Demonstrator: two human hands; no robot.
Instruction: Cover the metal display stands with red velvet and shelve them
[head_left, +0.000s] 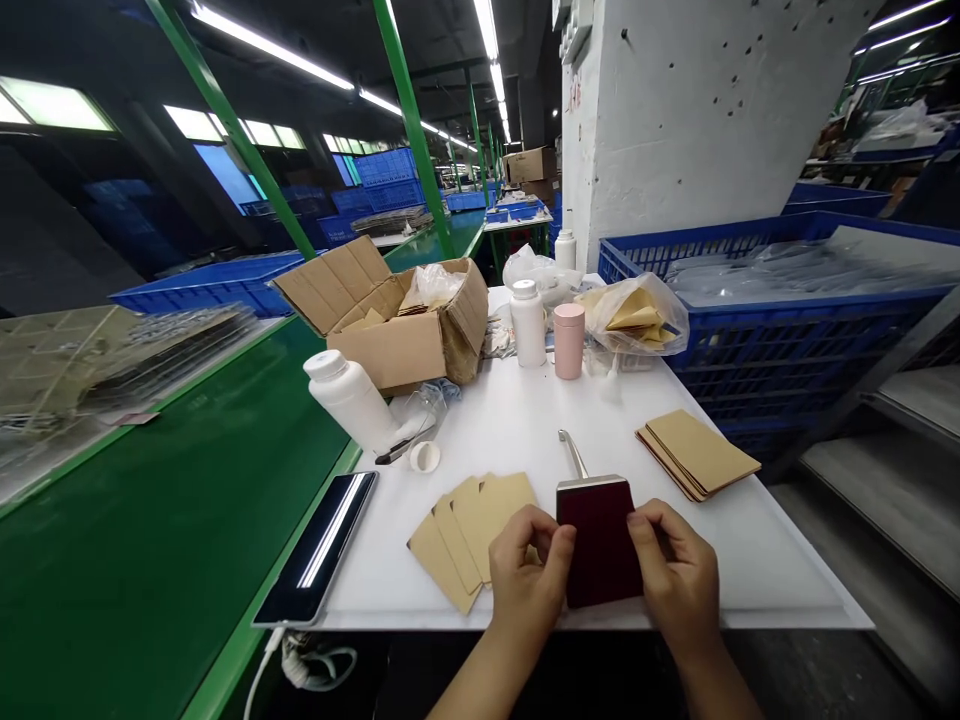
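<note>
A dark red, flat, roughly square piece (pixel 600 550) with a silvery bar along its top edge is between my hands, near the table's front edge. A slim metal arm (pixel 574 453) with a bent tip extends from behind that bar; I cannot tell whether they are joined. My left hand (pixel 529 570) pinches the red piece at its left side, thumb in front. On its right side, my right hand (pixel 675 570) grips it with thumb and curled fingers. Fanned tan paper envelopes (pixel 472 530) lie just left of my left hand. A stack of similar envelopes (pixel 697 453) rests to the right.
A phone-like device (pixel 315 550) with a cable lies at the table's left edge. White bottles (pixel 349 395), a pink cup (pixel 569 342), an open cardboard box (pixel 397 345) and a plastic bag of envelopes (pixel 637 312) stand farther back. Blue crates (pixel 757 350) flank the right side; a green conveyor (pixel 187 510) runs left.
</note>
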